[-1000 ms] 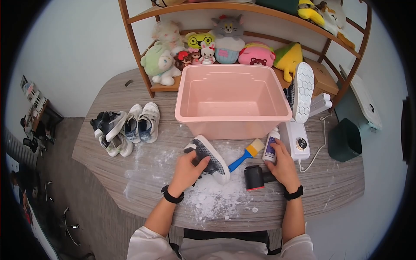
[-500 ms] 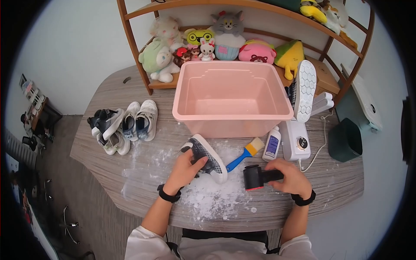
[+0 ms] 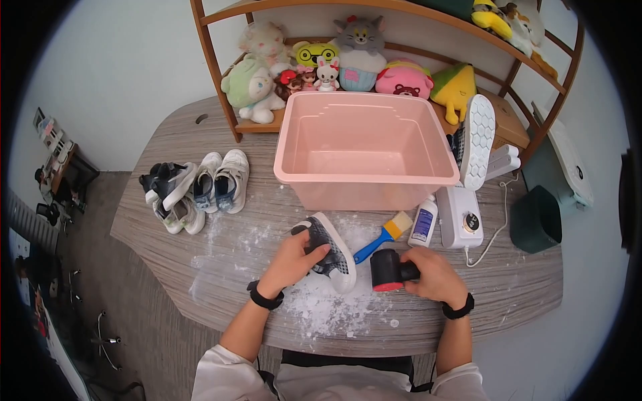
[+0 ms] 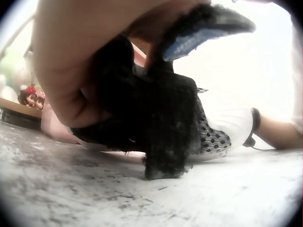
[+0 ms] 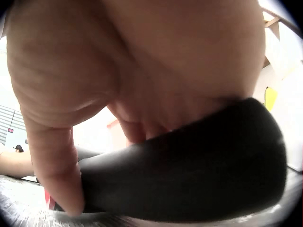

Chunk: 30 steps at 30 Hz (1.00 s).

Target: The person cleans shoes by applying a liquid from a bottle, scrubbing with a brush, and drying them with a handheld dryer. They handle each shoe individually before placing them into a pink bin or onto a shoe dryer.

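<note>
In the head view my left hand grips a dark checked shoe with a white sole, lying tilted on the powdery table. The left wrist view shows its black straps and dotted mesh close to my fingers. My right hand holds the black handle of a small device with a red-rimmed head, right of the shoe. In the right wrist view, thumb and fingers lie on either side of the black handle. A blue-handled brush and a white bottle lie just beyond.
Behind stands a pink tub, with a shelf of plush toys beyond it. Several shoes sit at the left. On the right are a white appliance bearing a sole-out shoe, its cord, and a dark green bin.
My right hand has left the bottle, moved down to the black device and taken its handle; the device has shifted slightly left and tilted. My left hand stays on the shoe.
</note>
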Tool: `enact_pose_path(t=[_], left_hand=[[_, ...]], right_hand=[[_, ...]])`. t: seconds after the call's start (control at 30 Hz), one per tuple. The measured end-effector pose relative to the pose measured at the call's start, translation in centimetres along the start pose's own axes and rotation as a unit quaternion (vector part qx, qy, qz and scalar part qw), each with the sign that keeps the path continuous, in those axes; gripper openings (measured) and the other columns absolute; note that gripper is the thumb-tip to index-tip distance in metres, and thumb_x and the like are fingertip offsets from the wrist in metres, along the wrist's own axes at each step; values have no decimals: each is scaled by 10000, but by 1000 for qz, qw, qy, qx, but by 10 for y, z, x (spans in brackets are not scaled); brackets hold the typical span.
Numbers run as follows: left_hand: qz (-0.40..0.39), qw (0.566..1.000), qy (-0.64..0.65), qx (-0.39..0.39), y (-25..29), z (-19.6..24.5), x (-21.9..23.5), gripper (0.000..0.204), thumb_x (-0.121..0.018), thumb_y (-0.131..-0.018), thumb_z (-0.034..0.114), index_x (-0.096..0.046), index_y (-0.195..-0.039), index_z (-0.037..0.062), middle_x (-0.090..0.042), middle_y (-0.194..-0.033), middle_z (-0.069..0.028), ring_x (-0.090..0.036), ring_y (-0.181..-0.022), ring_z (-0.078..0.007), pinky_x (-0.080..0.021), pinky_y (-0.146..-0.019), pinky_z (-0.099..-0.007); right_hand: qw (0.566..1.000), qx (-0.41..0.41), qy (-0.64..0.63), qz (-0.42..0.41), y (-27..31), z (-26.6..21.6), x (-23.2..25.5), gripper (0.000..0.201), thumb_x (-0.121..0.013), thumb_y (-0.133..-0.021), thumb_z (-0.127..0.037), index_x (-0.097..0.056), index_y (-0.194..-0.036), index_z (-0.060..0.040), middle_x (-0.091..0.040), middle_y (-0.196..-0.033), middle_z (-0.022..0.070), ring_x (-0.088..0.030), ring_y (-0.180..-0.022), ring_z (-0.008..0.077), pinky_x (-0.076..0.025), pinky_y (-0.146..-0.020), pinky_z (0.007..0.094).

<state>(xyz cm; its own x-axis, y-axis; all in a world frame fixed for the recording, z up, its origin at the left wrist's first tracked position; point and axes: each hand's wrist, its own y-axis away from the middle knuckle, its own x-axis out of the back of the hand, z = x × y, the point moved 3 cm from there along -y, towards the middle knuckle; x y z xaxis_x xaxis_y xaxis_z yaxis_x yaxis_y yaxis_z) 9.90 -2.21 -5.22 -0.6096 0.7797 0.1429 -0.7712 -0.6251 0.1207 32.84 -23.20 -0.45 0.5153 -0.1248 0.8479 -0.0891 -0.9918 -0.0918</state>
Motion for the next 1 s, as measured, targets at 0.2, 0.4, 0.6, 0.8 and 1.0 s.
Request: enact_pose_path(t=[0.2, 0.4, 0.6, 0.8, 1.0], left_hand=[[48, 996, -68, -39, 1, 5, -1, 278, -750, -954, 188, -635, -994, -61, -716, -834, -119, -691, -751, -148, -536, -651, -317], [97, 982, -146, -74, 4, 14, -4, 372, -763, -940, 272, -564, -862, -33, -663, -706, -188, -699, -644, -267, -510, -586, -371], [112, 970, -193, -92, 3, 9, -4, 410, -735, -951, 351, -561, -850, -8, -647, -658, -192, -676, -621, -379, -489, -559, -429], [108, 966, -219, -80, 3, 12, -4, 415, -722, -956, 376, -572, -865, -1, -647, -655, -191, -673, -630, -398, -489, -563, -452], [107, 967, -219, -79, 3, 10, -4, 423, -720, -956, 381, -578, -861, -5, -647, -655, -194, -674, -627, -394, -490, -563, -452]], right_hand=[[992, -37, -113, 43, -3, -14, 6, 463, -829, -682, -123, -646, -1094, -14, -712, -981, 175, -720, -855, 367, -578, -760, 405], [984, 12, -168, 62, -4, -24, -5, 517, -871, -734, -157, -614, -1161, -21, -734, -1015, 187, -747, -870, 346, -584, -783, 378], [985, 26, -162, 51, -5, -25, -15, 464, -895, -719, -153, -640, -1090, -41, -709, -944, 157, -731, -835, 352, -568, -736, 377], [988, 89, -124, -34, -5, -34, -18, 397, -888, -702, -182, -629, -986, -80, -673, -821, 109, -682, -716, 325, -520, -614, 376], [986, 107, -107, -73, -6, -43, -19, 371, -881, -704, -194, -637, -964, -91, -665, -789, 92, -678, -693, 313, -521, -605, 379]])
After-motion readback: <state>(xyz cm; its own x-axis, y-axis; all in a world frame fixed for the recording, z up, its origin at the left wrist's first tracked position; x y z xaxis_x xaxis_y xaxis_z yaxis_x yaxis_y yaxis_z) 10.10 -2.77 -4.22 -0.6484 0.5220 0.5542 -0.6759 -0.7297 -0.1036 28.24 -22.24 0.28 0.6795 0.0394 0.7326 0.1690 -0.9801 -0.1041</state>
